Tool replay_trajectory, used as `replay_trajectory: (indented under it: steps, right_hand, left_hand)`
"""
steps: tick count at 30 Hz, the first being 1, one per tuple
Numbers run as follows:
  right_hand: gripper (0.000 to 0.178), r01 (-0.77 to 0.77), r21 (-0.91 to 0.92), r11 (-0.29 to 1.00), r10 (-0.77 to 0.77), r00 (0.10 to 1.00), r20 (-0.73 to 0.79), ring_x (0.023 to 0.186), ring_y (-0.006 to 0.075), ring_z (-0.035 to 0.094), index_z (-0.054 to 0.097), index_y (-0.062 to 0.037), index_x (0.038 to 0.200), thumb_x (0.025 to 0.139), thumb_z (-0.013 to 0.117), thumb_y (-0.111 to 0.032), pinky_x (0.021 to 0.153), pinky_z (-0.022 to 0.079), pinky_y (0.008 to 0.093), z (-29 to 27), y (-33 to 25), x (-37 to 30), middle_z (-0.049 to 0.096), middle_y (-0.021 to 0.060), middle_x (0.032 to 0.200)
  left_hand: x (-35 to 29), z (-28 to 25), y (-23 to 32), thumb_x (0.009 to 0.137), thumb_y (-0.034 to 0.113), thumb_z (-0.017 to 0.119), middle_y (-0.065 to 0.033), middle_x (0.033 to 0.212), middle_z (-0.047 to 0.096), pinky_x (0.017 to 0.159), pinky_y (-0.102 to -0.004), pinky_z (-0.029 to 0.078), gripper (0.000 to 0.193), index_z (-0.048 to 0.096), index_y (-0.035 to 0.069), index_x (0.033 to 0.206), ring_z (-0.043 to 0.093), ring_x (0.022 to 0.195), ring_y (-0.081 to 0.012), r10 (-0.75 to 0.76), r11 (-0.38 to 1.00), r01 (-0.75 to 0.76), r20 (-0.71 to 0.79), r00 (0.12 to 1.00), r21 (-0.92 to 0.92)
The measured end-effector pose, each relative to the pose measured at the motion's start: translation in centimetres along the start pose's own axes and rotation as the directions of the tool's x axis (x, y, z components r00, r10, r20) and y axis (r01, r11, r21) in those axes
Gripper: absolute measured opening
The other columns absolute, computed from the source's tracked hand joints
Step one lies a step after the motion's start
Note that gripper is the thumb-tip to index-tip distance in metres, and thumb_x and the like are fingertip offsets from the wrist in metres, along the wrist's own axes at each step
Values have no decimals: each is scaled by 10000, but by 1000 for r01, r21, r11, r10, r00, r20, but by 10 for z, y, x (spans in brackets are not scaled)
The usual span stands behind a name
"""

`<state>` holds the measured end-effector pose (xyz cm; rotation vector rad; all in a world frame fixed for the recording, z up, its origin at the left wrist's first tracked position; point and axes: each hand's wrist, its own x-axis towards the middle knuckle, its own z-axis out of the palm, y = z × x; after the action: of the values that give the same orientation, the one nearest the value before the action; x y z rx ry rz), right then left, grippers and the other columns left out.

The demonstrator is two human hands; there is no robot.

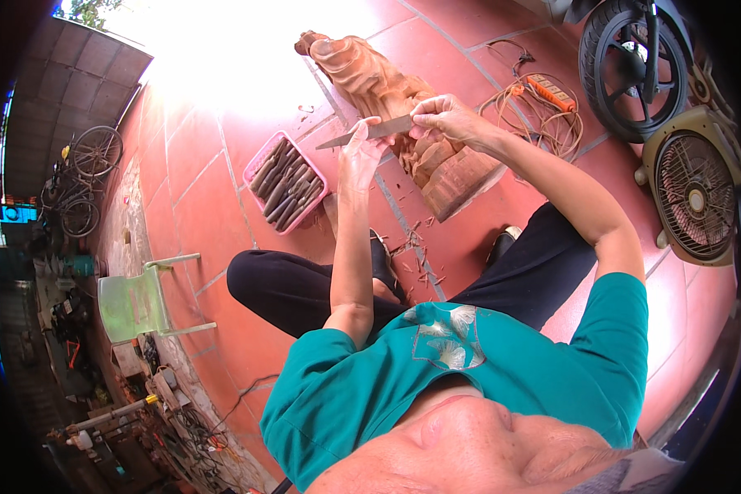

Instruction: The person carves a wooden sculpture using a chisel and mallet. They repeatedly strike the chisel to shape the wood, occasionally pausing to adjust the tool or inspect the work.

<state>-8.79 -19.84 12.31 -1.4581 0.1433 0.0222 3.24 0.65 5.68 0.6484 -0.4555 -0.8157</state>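
Observation:
Between my hands is a thin, flat, dark grey strip (391,127) that tapers to a point on the left; I cannot tell whether it is a file, a blade or folded sandpaper. My right hand (446,117) pinches its broad end. Around the pointed part the fingers of my left hand (365,150) are closed. Just behind and below the strip lies a carved wooden statue (369,76), tilted on the floor, its round base (463,183) toward me. A pink basket (249,175) to the left holds several dark-handled tools (286,183), probably carving chisels.
Wood shavings (424,251) are scattered on the red tile floor between my feet. A green chair (132,305) stands left. On the right are an orange power strip (550,92) with coiled cord, a motorbike wheel (634,70) and a fan (695,198). Bicycles (82,177) stand far left.

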Motion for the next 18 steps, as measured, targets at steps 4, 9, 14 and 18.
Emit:
replay_trajectory:
  steps: [4, 9, 14, 18]
  right_hand:
    - [137, -3, -9, 1000, 3, 1000, -7, 677, 43, 623, 716, -78, 1010, 988, 636, -187, 618, 497, 203, 0, -2, -5, 729, 17, 826]
    - [165, -1, -7, 1000, 1, 1000, -14, 687, 46, 624, 726, -78, 992, 969, 670, -231, 628, 502, 211, 0, -5, -10, 725, 13, 817]
    - [177, 10, -94, 995, -8, 1000, 28, 706, 65, 632, 716, -62, 942, 958, 683, -235, 639, 501, 219, -4, -7, -13, 701, 11, 786]
    - [164, 30, -144, 989, -23, 999, 49, 712, 78, 640, 699, -55, 941, 968, 667, -213, 641, 501, 225, -7, -2, -11, 688, 14, 769]
  left_hand:
    - [-1, 4, -2, 1012, 257, 581, -187, 1011, 671, 895, -427, 484, 332, 617, -26, 1182, 615, 926, -305, -11, 1000, 10, -37, 999, -19]
    - [0, 9, -6, 1002, 230, 585, -182, 990, 686, 872, -425, 500, 300, 630, -25, 1153, 642, 908, -301, -17, 999, 15, -59, 998, -28]
    - [-1, 11, -5, 1001, 200, 573, -179, 991, 689, 856, -416, 515, 270, 636, -28, 1132, 664, 898, -297, -10, 999, 12, -34, 999, 52]
    - [-2, 21, 1, 1002, 179, 559, -182, 987, 688, 844, -415, 523, 257, 637, -34, 1122, 671, 885, -309, 33, 984, -26, -33, 999, 176]
